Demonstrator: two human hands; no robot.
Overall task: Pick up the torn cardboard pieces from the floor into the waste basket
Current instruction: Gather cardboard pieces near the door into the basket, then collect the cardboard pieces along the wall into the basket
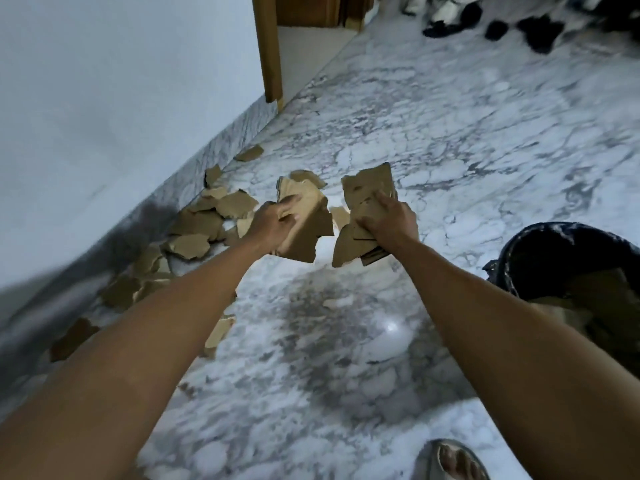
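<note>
My left hand [275, 221] grips a stack of torn brown cardboard pieces [308, 230] above the marble floor. To its right, my right hand [391, 221] is closed on a second bunch of cardboard pieces [367, 192]. Many more torn pieces [194, 230] lie scattered on the floor along the wall at the left, with a single piece [220, 332] nearer to me. The dark waste basket [554, 244] stands at the right edge, beside my right forearm, and some brown cardboard shows inside it.
A white wall with a marble skirting runs along the left. A wooden door frame [270, 46] stands at the top. Dark and white shoes [502, 22] lie at the top right. My sandalled foot [453, 460] shows at the bottom.
</note>
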